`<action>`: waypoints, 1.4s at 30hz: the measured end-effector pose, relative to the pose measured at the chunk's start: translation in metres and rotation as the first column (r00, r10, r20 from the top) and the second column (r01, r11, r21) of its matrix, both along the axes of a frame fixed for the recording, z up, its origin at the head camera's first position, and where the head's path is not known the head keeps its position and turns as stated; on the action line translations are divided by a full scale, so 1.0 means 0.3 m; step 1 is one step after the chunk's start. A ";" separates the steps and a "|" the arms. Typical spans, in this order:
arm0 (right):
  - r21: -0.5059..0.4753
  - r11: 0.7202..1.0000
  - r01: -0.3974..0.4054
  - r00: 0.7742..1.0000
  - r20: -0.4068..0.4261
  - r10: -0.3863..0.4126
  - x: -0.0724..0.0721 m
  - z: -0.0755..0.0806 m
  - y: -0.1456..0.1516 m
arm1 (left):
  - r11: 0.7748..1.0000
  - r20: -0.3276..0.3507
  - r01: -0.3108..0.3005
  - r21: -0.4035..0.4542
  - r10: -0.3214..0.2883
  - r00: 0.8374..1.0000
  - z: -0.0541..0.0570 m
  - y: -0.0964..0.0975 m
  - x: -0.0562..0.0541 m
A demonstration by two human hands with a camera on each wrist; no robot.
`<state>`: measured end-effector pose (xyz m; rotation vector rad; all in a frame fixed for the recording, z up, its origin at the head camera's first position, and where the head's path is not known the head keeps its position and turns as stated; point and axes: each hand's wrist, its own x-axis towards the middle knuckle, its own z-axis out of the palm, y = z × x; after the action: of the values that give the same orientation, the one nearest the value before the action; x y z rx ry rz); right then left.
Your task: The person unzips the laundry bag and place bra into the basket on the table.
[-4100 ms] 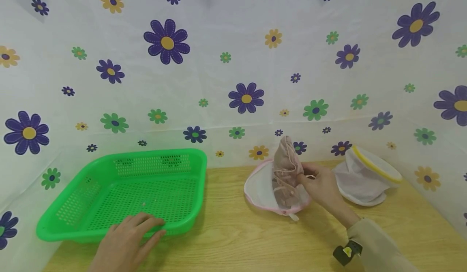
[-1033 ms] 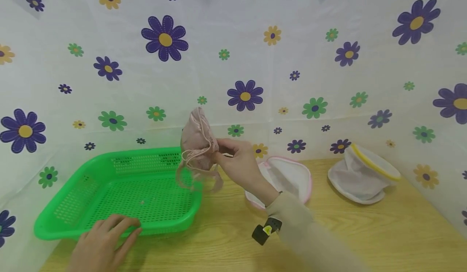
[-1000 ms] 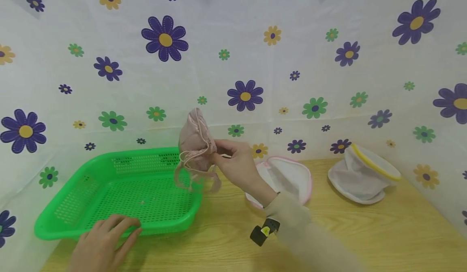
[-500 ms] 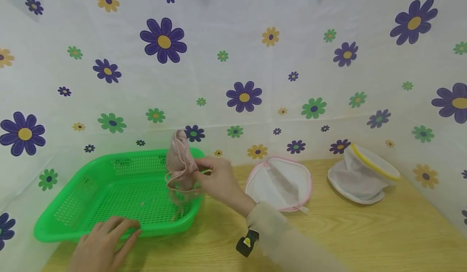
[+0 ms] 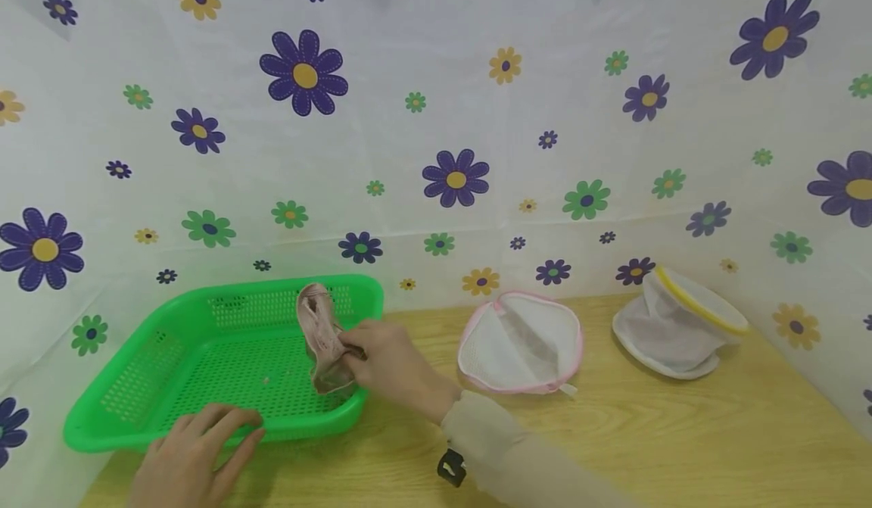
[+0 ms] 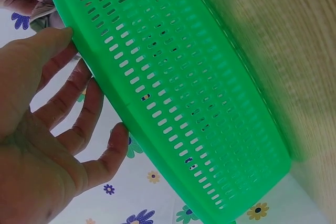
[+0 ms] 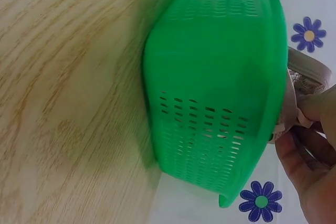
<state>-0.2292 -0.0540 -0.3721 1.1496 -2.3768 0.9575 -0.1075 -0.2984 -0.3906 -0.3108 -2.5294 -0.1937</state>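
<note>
A dusty-pink bra [image 5: 322, 341] with narrow straps is pinched by my right hand [image 5: 388, 364] inside the right end of the green plastic basket [image 5: 204, 296]. One folded end of it points up, and the lower part hangs toward the basket floor. In the right wrist view, thumb and fingers hold the bra [image 7: 307, 72] just above the rim; lace shows on it. My left hand [image 5: 197, 455] rests at the basket's near rim. From the left wrist view, its loosely bent fingers touch the rim [image 6: 105, 77] without clasping it.
A white mesh laundry bag with pink edging [image 5: 521, 341] lies unzipped on the wooden table [image 5: 436, 447], right of the basket. Farther right stands a grey-white mesh bag with a yellow rim [image 5: 671, 326]. Behind hangs a flower-print sheet [image 5: 381, 129].
My right hand has lifted the bra out of the pink-edged bag, carried it left and lowered it into the basket. My left hand has slid slightly left along the rim.
</note>
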 end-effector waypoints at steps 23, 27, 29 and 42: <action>-0.036 0.999 0.004 0.994 -0.112 -0.008 0.020 -0.009 0.146 | 1.000 -0.015 0.004 0.026 -0.003 1.000 -0.011 -0.010 -0.005; 0.059 0.995 0.081 0.993 -0.088 -0.076 0.019 -0.004 0.224 | 1.000 -0.047 0.017 0.023 -0.016 0.999 -0.012 -0.016 -0.004; 0.121 0.985 0.121 0.991 -0.073 -0.113 0.023 -0.002 0.265 | 1.000 -0.049 0.014 0.023 -0.013 0.999 -0.013 -0.017 -0.003; 0.368 0.831 0.418 0.893 0.003 -0.450 0.026 -0.049 0.574 | 0.999 -0.030 0.026 0.029 -0.025 0.999 -0.014 -0.017 -0.003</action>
<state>-0.2213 0.1180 -0.3869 0.6161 -2.7924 0.4382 -0.1084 -0.3036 -0.3949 -0.3319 -2.4918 -0.2349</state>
